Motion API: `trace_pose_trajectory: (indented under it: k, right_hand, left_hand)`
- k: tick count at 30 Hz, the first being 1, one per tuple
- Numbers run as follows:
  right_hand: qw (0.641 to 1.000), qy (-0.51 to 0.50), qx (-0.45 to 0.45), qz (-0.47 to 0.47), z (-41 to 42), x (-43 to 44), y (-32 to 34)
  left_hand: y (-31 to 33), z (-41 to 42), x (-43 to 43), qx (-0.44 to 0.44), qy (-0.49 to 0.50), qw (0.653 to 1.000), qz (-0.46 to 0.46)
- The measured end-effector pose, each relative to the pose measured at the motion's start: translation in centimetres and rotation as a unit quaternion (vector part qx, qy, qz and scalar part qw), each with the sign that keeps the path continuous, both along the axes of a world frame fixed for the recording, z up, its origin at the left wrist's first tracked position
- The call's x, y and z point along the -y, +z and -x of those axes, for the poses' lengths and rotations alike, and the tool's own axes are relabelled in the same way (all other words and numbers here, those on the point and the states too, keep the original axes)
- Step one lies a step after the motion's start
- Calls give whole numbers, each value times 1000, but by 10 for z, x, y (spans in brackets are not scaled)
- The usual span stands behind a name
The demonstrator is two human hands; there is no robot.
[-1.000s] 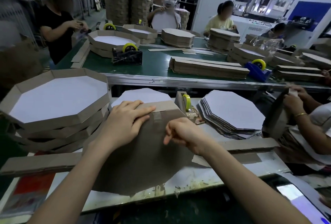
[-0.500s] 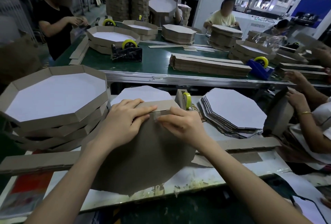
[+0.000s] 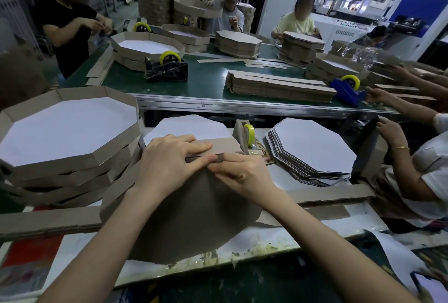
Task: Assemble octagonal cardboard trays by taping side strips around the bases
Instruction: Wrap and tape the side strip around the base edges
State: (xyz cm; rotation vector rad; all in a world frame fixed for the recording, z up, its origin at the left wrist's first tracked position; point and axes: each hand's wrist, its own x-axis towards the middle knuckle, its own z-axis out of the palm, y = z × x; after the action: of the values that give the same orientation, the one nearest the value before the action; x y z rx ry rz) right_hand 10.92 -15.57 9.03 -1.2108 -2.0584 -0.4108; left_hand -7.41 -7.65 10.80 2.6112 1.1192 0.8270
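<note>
A brown octagonal cardboard base [image 3: 194, 220] stands tilted on edge in front of me, its back toward me. A cardboard side strip [image 3: 221, 145] runs along its top edge. My left hand [image 3: 167, 162] grips that top edge and strip, fingers curled over it. My right hand [image 3: 240, 174] presses its fingertips on the seam beside the left fingers, thumb underneath. A tape dispenser [image 3: 247, 135] with a yellow roll sits just behind. A white-faced base [image 3: 186, 125] lies flat beyond the strip.
Finished trays [image 3: 65, 133] are stacked at my left. A pile of loose octagonal bases [image 3: 312, 147] lies at the right. Loose side strips [image 3: 48, 222] lie along the bench. Another person's hands [image 3: 390, 133] work at the right. A green table [image 3: 208, 84] behind holds more stock.
My right hand has moved left from above the base's right side to the top seam, meeting my left fingers. My left hand has stayed on the edge.
</note>
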Motion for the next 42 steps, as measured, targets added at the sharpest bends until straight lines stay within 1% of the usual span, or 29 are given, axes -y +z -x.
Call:
trace_pose_trajectory:
  k: [1,2,3,4,5,6,8,10,11,12,14,15,17,19,21,25,26,28,30,33,38,40,42]
  right_hand:
    - [1000,4,19,5,-1,0,1]
    - [998,13,60,20,-2,0,1]
    - [993,27,108,46,-3,1,0]
    - [988,38,134,73,-4,4,-1]
    - [988,36,120,90,-4,7,-2]
    - [993,22,68,91,-4,10,-2]
    - [994,-38,-88,44,-8,8,3]
    - [977,-113,-183,-4,-14,0,13]
    - [967,-135,-214,5,-19,-4,18]
    - [960,-137,-241,40,-23,-7,21]
    - [946,-126,-258,153,-30,-10,24]
    - [939,-123,-251,203,-34,-10,22]
    - [925,-118,-243,266,-36,-10,16]
    - [911,-97,-274,292,-34,-10,12]
    - [905,-75,-304,289,-33,-10,9]
    - [904,-62,-317,279,-38,-8,9]
    - [896,-61,-325,296,-41,-5,11]
    - [867,-45,-342,360,-47,-1,17]
    - [851,-30,-307,426,-51,0,23]
    - [841,-36,-259,473,-55,-2,34]
    - [854,-16,-253,454,-58,-5,63]
    - [860,-5,-239,452,-55,-7,76]
    - [870,-1,-206,447,-50,-8,86]
  left_hand:
    - [0,1,0,-8,0,1000,-6]
    - [0,2,0,-15,0,1000,-10]
    - [0,2,0,-20,0,1000,-13]
    - [1,3,0,-24,-1,1000,-16]
    - [0,3,0,-30,-6,999,-22]
    - [-1,4,0,-35,-10,999,-30]
    - [-1,5,2,-39,-8,998,-41]
    - [-1,5,3,-60,-4,997,-42]
    - [0,5,3,-75,-2,996,-40]
    - [0,5,4,-88,1,995,-37]
    - [0,6,4,-111,10,993,-34]
    - [0,5,4,-128,14,991,-35]
    - [0,2,5,-172,27,984,-39]
    - [5,-6,7,-187,42,980,-50]
    - [10,-20,8,-175,47,982,-48]
    - [14,-45,10,-208,4,977,-39]
    - [14,-47,11,-214,-2,976,-44]
    - [14,-46,12,-215,-8,975,-60]
    - [13,-38,15,-204,-10,976,-72]
    - [14,-18,16,-152,2,987,-59]
    - [8,20,16,-3,36,999,-17]
    - [-6,28,21,27,43,999,-2]
    - [-22,34,25,47,46,997,28]
